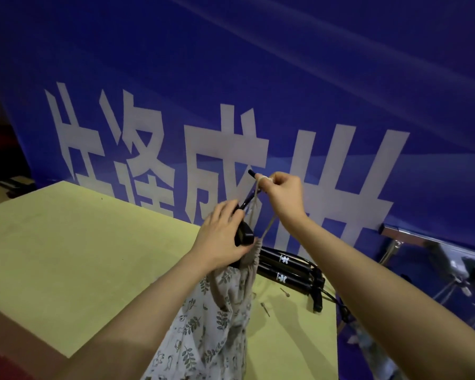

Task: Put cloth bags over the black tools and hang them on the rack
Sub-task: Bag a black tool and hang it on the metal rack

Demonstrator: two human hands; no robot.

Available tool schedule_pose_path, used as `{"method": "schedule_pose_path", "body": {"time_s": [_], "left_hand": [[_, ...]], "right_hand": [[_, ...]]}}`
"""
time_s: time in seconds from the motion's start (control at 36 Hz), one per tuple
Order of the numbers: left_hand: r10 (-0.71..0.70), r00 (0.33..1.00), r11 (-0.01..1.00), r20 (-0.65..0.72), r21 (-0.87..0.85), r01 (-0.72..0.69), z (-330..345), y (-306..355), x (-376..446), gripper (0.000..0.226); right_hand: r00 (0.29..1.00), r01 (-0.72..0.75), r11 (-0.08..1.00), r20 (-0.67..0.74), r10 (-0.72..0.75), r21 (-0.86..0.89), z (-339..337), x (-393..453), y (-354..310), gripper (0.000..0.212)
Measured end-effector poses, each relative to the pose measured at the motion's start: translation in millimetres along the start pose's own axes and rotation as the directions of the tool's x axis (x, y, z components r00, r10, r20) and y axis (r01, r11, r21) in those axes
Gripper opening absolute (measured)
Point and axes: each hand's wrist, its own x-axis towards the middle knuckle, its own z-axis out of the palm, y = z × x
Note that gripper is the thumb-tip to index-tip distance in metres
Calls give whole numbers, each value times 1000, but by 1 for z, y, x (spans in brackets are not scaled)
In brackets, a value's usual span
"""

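Tool (244,233): black, in leaf-print bag (217,311) (gathered top) above table (66,242); left hand (220,237) grips it, right hand (284,192) pinches drawstring (269,224).

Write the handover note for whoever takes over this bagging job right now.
Left hand: grips the black tool at the bag's mouth.
Right hand: pinches the drawstring, pulled up by the tool's thin end.
Bag: leaf-print cloth, over the tool's lower part, hanging above the table.
Spare tools: stacked black on the table's far right edge, unbagged.
Rack: metal bar at right; what hangs there is blurred.
Done: tool mostly bagged.
Left: cinch the string, hang it, then bag the stack.
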Motion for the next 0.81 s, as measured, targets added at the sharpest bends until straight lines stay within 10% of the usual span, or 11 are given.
{"method": "schedule_pose_path", "body": {"time_s": [0.33,0.56,0.81], "left_hand": [[25,993,1000,113,12,-26,-10,10,11,57],[-40,944,994,328,-80,70,-14,8,19,103],[-256,962,850,97,-452,272,-12,32,21,48]], "right_hand": [[989,5,993,-147,13,118,-1,24,-52,41],[996,14,986,-92,1,165,-5,23,-62,41],[987,140,990,-82,-138,24,-15,10,-65,43]]}}
